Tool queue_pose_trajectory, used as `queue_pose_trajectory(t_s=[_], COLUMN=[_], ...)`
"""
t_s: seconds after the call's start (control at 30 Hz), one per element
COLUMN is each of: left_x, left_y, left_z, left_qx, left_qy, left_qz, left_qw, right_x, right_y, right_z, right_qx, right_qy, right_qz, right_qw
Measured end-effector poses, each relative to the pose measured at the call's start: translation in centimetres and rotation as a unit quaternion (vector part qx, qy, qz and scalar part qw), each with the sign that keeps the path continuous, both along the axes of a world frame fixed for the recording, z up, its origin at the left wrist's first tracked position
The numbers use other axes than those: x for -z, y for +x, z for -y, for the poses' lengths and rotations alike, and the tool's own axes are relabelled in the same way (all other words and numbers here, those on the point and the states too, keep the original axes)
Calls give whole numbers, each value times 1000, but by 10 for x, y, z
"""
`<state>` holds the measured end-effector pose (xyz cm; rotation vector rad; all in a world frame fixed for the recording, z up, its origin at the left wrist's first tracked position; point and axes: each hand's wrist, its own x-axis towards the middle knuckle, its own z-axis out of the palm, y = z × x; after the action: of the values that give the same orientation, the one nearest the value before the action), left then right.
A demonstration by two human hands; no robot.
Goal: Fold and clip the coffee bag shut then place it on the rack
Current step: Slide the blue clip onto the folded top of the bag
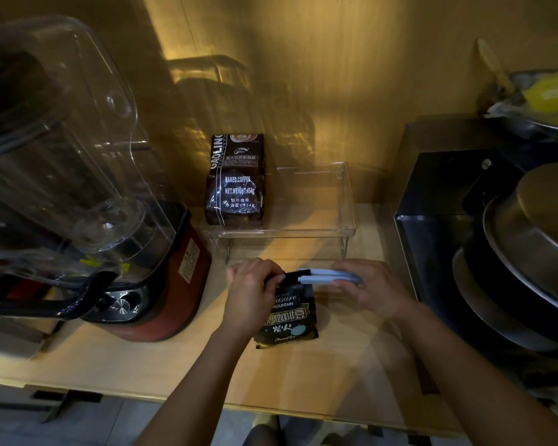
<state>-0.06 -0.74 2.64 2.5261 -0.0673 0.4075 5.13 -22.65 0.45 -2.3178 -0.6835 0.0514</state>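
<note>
A dark coffee bag (289,315) with gold and white print stands on the wooden counter, its top folded over. My left hand (252,286) pinches the folded top at its left end. My right hand (372,286) holds a light blue sealing clip (326,275), whose two jaws are spread apart over the right end of the fold. Behind it stands a clear plastic rack (345,201) on thin legs, with a second brown coffee bag (236,181) upright on its left side.
A red-based blender with a large clear jug (62,162) fills the left. A black metal appliance (438,201) and stacked metal pans (535,252) crowd the right. A bowl with something yellow (551,94) sits at the far right. The counter's front edge is close below my forearms.
</note>
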Motion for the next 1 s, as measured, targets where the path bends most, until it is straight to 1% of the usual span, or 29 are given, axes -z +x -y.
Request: queue_pose_trajectory(t_s=[0.1, 0.2, 0.3, 0.37, 0.47, 0.57, 0.67, 0.73, 0.8, 0.93, 1.0], left_x=[-2, -4, -5, -6, -6, -5, -3, 0, 5, 7, 7], left_y=[-1, -1, -3, -3, -2, -1, 3, 6, 7, 11, 12], left_z=[1, 3, 8, 11, 12, 12, 12, 11, 12, 5, 3], left_qx=[-13, -17, 3, 7, 2, 15, 31, 50, 61, 84, 87], left_qy=[24, 49, 129, 150, 127, 109, 48, -1, -32, -19, -8], left_qz=[11, 8, 11, 7, 9, 25, 20, -4, -22, -71, -67], left_qw=[1000, 999, 992, 989, 992, 994, 998, 999, 997, 994, 994], right_x=[-4, -8, -11, -14, -16, -18, -17, -15, -15, -14, -11], right_y=[1, 2, 4, 5, 5, 5, 4, 3, 3, 3, 1], right_z=[-1, -6, -13, -19, -24, -27, -28, -28, -27, -28, -29], right_qx=[-3, -17, -37, -52, -62, -71, -70, -68, -66, -46, -17], right_qy=[-12, -25, -42, -47, -40, -39, -36, -38, -40, -36, -29], right_qz=[13, 49, 88, 116, 167, 180, 185, 178, 174, 186, 190], right_qw=[1000, 998, 995, 991, 983, 980, 980, 981, 982, 981, 981])
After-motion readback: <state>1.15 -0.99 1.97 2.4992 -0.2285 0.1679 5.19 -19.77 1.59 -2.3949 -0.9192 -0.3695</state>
